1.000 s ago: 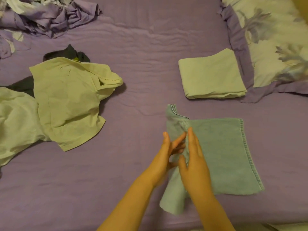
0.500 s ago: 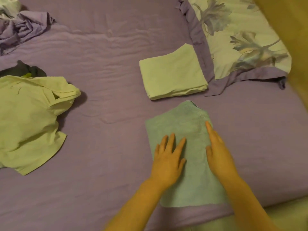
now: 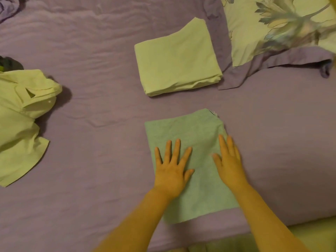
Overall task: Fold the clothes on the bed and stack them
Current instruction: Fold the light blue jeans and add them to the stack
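The folded green garment lies flat near the front edge of the purple bed. Both hands press down on it with straight, spread fingers, gripping nothing: the left hand flat on its middle, the right hand along its right edge. A small tag peeks out at the garment's far right corner, too tiny to read. Just beyond lies a folded pale yellow piece, beside a floral pillow. An unfolded yellow shirt sprawls well apart at the left. No writing shows anywhere.
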Demonstrator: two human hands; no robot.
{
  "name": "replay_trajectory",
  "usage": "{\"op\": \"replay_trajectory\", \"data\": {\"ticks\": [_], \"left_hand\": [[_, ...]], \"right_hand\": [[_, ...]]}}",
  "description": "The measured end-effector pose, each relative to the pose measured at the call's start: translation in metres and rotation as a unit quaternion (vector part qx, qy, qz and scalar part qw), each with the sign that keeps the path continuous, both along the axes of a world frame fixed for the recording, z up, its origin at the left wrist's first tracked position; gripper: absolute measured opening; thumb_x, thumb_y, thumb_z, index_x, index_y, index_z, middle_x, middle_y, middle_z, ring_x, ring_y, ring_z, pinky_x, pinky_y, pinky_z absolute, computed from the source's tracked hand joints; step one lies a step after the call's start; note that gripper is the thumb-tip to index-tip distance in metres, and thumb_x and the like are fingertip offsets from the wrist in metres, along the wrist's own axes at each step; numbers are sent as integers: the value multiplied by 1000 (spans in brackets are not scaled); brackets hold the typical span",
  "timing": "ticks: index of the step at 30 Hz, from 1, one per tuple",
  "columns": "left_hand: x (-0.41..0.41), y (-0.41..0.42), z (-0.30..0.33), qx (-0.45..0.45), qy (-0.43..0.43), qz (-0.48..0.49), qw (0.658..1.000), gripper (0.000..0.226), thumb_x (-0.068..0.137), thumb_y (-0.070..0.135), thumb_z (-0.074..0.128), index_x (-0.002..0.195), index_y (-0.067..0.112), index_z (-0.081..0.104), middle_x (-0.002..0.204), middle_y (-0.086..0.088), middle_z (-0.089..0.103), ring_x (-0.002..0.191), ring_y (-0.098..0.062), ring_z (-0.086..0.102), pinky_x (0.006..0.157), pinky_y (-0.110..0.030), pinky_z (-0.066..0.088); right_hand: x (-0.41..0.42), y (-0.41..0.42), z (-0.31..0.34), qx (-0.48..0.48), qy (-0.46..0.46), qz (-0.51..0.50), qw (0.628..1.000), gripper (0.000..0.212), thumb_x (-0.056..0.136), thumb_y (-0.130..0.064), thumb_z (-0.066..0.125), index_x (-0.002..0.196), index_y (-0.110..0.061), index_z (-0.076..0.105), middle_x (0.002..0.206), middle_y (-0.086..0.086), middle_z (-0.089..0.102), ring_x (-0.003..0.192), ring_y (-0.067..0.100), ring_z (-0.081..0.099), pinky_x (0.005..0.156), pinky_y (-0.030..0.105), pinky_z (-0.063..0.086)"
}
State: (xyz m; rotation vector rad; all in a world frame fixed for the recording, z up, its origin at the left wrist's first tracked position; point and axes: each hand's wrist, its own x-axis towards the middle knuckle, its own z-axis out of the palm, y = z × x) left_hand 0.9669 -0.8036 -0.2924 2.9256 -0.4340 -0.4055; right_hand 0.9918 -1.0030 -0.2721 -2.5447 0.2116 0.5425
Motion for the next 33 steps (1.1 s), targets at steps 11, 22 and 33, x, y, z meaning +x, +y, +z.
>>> {"op": "replay_trajectory", "data": {"ticks": [11, 22, 33], "left_hand": [[0, 0, -32, 49, 9, 4, 999, 68, 93, 62, 25, 151, 28, 20, 159, -11, 11, 146, -36, 5, 110, -67, 8], [-4, 15, 11, -39, 157, 214, 963, 83, 91, 64, 39, 146, 36, -17, 159, -8, -15, 145, -35, 0, 114, -56, 20], [13, 26, 27, -376, 208, 547, 718, 81, 78, 18, 78, 143, 7, 31, 134, -11, 51, 119, -32, 53, 94, -40, 47]], "right_hand": [[-7, 6, -44, -169, -16, 97, 981, 71, 92, -64, 12, 148, -23, 24, 151, 27, 21, 136, 45, 27, 104, 59, 32], [2, -3, -10, -78, 41, 15, 996, 83, 95, -33, 51, 145, -31, -14, 158, 12, 1, 140, 35, 20, 107, 46, 30], [14, 5, 5, 25, 61, -151, 986, 88, 88, -22, 65, 152, -12, 6, 145, 20, 35, 122, 38, 48, 95, 43, 43]]}}
